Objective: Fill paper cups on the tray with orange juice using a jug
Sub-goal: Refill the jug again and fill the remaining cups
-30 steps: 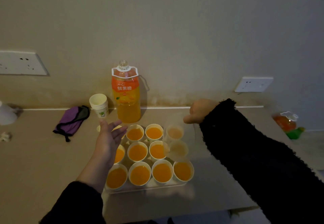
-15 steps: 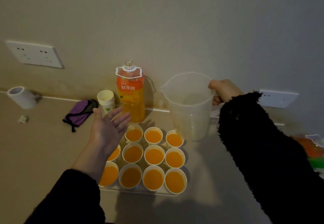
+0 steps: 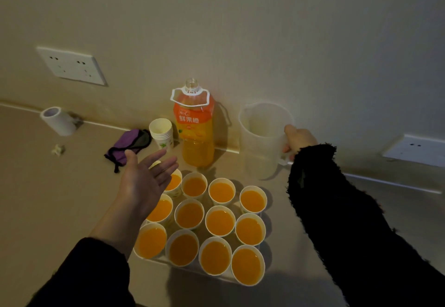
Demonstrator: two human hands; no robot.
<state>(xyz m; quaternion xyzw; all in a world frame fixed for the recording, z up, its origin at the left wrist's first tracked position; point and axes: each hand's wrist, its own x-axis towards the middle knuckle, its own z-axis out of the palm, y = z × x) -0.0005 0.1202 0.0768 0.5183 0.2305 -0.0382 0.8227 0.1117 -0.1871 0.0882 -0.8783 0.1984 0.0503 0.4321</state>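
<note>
A single head-worn view looks forward and down, close over the desk [image 3: 60,210]. It faces the wall [image 3: 240,30], with both sleeved forearms reaching in from the bottom edge.

A beige counter [image 3: 60,210] is seen running to the far wall. On it a clear tray [image 3: 190,269] is set near the middle; beyond it an orange juice bottle [image 3: 195,136], a stack of paper cups [image 3: 161,133] and a jug [image 3: 263,140] are placed. To the left a purple pouch [image 3: 125,146], a white roll [image 3: 59,120] and what may be crumpled paper [image 3: 58,149] are found.
</note>
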